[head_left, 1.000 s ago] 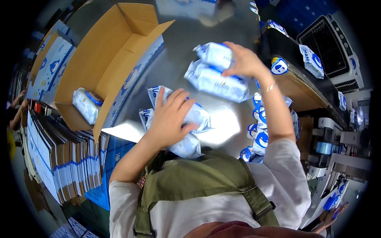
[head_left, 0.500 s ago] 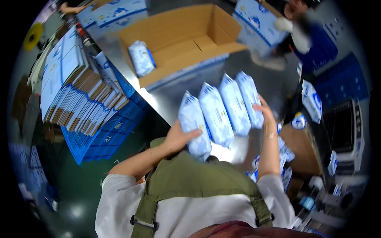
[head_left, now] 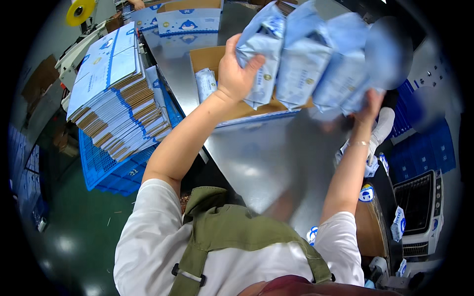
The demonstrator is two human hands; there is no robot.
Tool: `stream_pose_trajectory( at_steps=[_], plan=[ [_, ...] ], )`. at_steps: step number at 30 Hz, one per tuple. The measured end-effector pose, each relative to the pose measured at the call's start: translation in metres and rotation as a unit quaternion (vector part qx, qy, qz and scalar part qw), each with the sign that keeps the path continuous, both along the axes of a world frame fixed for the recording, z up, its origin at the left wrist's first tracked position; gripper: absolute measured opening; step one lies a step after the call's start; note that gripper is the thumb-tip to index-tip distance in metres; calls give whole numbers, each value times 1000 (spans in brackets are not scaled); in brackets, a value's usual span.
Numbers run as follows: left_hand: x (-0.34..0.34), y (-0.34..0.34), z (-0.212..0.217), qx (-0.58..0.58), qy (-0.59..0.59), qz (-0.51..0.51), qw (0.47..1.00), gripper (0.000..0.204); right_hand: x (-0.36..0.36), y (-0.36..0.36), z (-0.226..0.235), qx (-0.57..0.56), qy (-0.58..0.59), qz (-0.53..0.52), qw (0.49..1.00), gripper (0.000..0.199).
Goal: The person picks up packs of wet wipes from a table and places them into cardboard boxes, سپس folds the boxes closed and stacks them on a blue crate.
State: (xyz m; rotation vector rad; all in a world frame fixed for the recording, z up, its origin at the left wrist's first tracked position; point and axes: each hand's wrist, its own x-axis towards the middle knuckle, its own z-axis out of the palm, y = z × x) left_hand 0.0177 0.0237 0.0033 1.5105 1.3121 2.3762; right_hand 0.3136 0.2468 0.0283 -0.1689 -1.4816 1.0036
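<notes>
A side-by-side row of several soft pale-blue plastic packs (head_left: 303, 71) is raised above the metal table, squeezed between my two hands. My left hand (head_left: 238, 74) grips the left end of the row, its thumb across the front of the outermost pack. At the right end my right hand (head_left: 368, 106) holds the last pack from below and the side; this end is blurred. Behind and beneath the row stands an open cardboard box (head_left: 200, 58), mostly hidden by the packs. One similar pack (head_left: 206, 84) stands inside its left end.
On the left, a tall stack of flattened cartons (head_left: 106, 84) rests on a blue plastic crate (head_left: 116, 170). Another printed box (head_left: 188, 22) stands at the far end of the metal table (head_left: 252, 158). To the right are a brown carton (head_left: 370, 227) and a white-framed machine (head_left: 419, 212).
Both hands have lifted the row of packs off the table and carried it forward, up over the open box. The packs now tilt, and my view has shifted.
</notes>
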Motion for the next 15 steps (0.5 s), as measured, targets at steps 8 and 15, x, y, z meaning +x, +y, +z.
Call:
stream_pose_trajectory(
  at_steps=[8, 15],
  plan=[
    [7, -4, -56, -443, 354, 187, 802, 73, -92, 67, -127, 114, -720, -118, 674, 54],
    [-37, -65, -60, -547, 509, -5, 664, 28, -26, -94, -90, 74, -592, 1, 802, 36]
  ],
)
